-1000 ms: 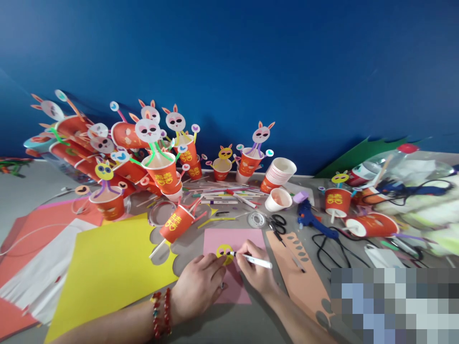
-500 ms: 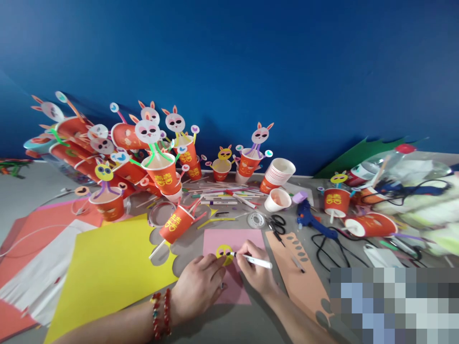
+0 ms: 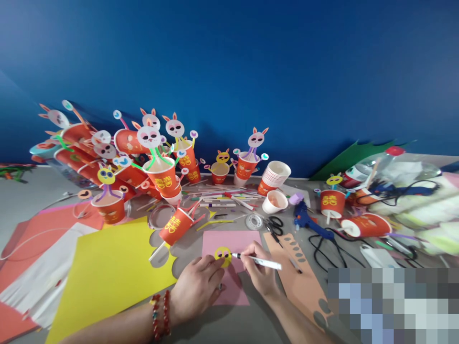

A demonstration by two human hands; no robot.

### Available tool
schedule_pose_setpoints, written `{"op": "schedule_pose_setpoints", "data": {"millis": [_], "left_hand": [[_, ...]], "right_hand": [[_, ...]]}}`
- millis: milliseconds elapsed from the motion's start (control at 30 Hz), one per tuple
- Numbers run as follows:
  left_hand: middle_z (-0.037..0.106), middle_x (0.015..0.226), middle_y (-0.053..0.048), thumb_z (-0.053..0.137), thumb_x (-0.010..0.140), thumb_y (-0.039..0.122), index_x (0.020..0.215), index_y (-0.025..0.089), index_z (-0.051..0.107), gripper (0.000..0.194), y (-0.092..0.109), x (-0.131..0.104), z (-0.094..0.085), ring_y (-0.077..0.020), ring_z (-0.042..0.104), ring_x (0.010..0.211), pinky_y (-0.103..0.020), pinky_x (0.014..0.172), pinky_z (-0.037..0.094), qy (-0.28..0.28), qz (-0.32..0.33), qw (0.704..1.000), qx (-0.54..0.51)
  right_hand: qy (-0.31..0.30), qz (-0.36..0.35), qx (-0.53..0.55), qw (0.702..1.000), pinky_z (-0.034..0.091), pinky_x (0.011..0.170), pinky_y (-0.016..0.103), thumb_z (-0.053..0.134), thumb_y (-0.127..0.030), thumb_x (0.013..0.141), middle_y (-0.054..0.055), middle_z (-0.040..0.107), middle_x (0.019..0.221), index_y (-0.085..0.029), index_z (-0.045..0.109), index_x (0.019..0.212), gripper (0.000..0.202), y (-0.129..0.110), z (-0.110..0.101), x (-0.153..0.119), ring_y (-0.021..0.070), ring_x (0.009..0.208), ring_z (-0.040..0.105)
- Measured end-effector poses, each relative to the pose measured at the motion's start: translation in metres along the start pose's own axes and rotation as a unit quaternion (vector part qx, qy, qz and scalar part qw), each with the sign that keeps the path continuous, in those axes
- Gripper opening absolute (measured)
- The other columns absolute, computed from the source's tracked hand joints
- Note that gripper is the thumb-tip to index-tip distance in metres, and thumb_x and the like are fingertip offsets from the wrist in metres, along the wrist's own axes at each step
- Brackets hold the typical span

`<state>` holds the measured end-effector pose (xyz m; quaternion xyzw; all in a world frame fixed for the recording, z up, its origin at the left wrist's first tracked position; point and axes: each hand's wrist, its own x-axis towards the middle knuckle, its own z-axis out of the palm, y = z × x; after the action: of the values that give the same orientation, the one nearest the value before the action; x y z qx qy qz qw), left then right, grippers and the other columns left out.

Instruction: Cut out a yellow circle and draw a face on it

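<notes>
A small yellow paper disc [image 3: 224, 253] with two dark eyes and pink markings lies on a pink paper sheet [image 3: 229, 241]. My left hand [image 3: 198, 285] holds the disc down, its fingers close together with the tips on the disc's lower left edge. Part of the disc is hidden under them. In my right hand [image 3: 260, 270] is a white marker [image 3: 267, 263], pinched between thumb and fingers. Its dark tip points left, just beside the disc's right edge, apart from the drawn eyes.
Yellow card [image 3: 118, 272] lies left, peach card [image 3: 297, 267] right. Orange paper cups with animal faces stand behind, one tipped cup [image 3: 175, 226] close by. Scissors [image 3: 275, 225], a tape roll [image 3: 254, 221] and a blue glue gun [image 3: 311, 222] with black cable lie beyond the sheet.
My right hand has drawn the marker slightly right, its tip moving off the eye area to the disc's edge. My left hand stays on the disc. The view has shifted a little.
</notes>
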<state>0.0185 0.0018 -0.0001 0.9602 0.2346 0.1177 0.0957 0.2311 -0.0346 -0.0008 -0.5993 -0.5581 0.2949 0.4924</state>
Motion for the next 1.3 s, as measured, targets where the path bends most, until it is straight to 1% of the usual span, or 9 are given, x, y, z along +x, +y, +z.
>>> {"op": "schedule_pose_setpoints", "data": {"millis": [167, 267, 433, 633, 833, 933, 1167, 1233, 1300], "left_hand": [[0.068, 0.127, -0.009, 0.054, 0.094, 0.019, 0.119, 0.016, 0.06, 0.026, -0.003, -0.001, -0.002, -0.0258, 0.064, 0.102, -0.038, 0.08, 0.055, 0.04, 0.01, 0.998, -0.04], [0.071, 0.116, -0.009, 0.05, 0.096, 0.019, 0.115, 0.018, 0.061, 0.022, -0.004, 0.0, -0.006, -0.0256, 0.063, 0.1, -0.038, 0.081, 0.053, 0.061, 0.007, 0.994, -0.086], [0.07, 0.097, -0.007, 0.046, 0.098, 0.019, 0.101, 0.018, 0.062, 0.017, -0.003, 0.002, -0.008, -0.0236, 0.062, 0.091, -0.037, 0.079, 0.051, 0.079, -0.017, 0.988, -0.131], [0.065, 0.087, -0.006, 0.044, 0.099, 0.022, 0.091, 0.018, 0.061, 0.019, -0.002, 0.005, -0.008, -0.0222, 0.058, 0.084, -0.034, 0.074, 0.048, 0.059, -0.034, 0.989, -0.131], [0.062, 0.081, -0.005, 0.047, 0.096, 0.02, 0.084, 0.019, 0.058, 0.016, 0.004, 0.007, -0.01, -0.0214, 0.057, 0.08, -0.032, 0.07, 0.046, 0.039, -0.018, 0.995, -0.092], [0.06, 0.077, -0.004, 0.047, 0.095, 0.018, 0.079, 0.019, 0.055, 0.018, 0.008, 0.008, -0.012, -0.0207, 0.056, 0.075, -0.031, 0.068, 0.045, 0.024, -0.011, 0.997, -0.067], [0.062, 0.074, -0.004, 0.047, 0.097, 0.023, 0.079, 0.018, 0.056, 0.021, 0.014, 0.011, -0.02, -0.0195, 0.058, 0.069, -0.029, 0.062, 0.042, -0.025, -0.011, 0.999, -0.044], [0.064, 0.075, -0.004, 0.046, 0.099, 0.025, 0.08, 0.018, 0.057, 0.023, 0.016, 0.011, -0.023, -0.0192, 0.06, 0.069, -0.028, 0.061, 0.042, -0.025, -0.018, 0.998, -0.058], [0.066, 0.077, -0.004, 0.045, 0.101, 0.029, 0.082, 0.018, 0.059, 0.026, 0.018, 0.011, -0.027, -0.0191, 0.062, 0.07, -0.028, 0.061, 0.043, -0.028, -0.012, 0.997, -0.068]], "right_hand": [[-0.013, 0.015, 0.077, 0.997, 0.035, 0.047, 0.023, 0.052, -0.023, 0.085, -0.005, 0.049, 0.055, -0.023, 0.047, 0.069, 0.016, -0.002, -0.003, -0.005, 0.0121, 0.047, 0.044], [-0.03, -0.003, 0.136, 0.99, 0.037, 0.049, 0.024, 0.052, -0.022, 0.085, -0.005, 0.051, 0.057, -0.023, 0.047, 0.07, 0.016, -0.006, -0.004, -0.01, 0.0127, 0.049, 0.047], [-0.097, -0.026, 0.16, 0.982, 0.039, 0.052, 0.025, 0.055, -0.022, 0.086, -0.005, 0.051, 0.056, -0.023, 0.051, 0.072, 0.015, -0.015, -0.004, -0.016, 0.0132, 0.051, 0.047], [-0.117, -0.04, 0.102, 0.987, 0.039, 0.052, 0.025, 0.056, -0.02, 0.081, -0.003, 0.055, 0.058, -0.023, 0.051, 0.069, 0.013, -0.019, -0.001, -0.018, 0.0128, 0.051, 0.047], [-0.112, -0.07, 0.047, 0.99, 0.036, 0.051, 0.024, 0.054, -0.018, 0.078, -0.003, 0.056, 0.059, -0.022, 0.052, 0.069, 0.011, -0.023, -0.002, -0.018, 0.0125, 0.052, 0.048], [-0.136, -0.083, 0.029, 0.987, 0.036, 0.053, 0.024, 0.055, -0.017, 0.078, -0.003, 0.057, 0.059, -0.022, 0.053, 0.07, 0.009, -0.026, 0.0, -0.02, 0.013, 0.053, 0.051], [-0.166, -0.057, 0.081, 0.981, 0.037, 0.054, 0.023, 0.054, -0.018, 0.08, -0.003, 0.056, 0.064, -0.022, 0.054, 0.076, 0.006, -0.026, 0.0, -0.023, 0.0128, 0.057, 0.05], [-0.178, -0.039, 0.107, 0.977, 0.037, 0.053, 0.023, 0.055, -0.021, 0.083, -0.003, 0.054, 0.065, -0.022, 0.056, 0.081, 0.002, -0.027, -0.001, -0.024, 0.0127, 0.056, 0.048], [-0.183, -0.027, 0.13, 0.974, 0.037, 0.052, 0.023, 0.055, -0.029, 0.086, -0.003, 0.053, 0.067, -0.022, 0.057, 0.087, 0.007, -0.027, -0.003, -0.026, 0.0131, 0.056, 0.046]]}}
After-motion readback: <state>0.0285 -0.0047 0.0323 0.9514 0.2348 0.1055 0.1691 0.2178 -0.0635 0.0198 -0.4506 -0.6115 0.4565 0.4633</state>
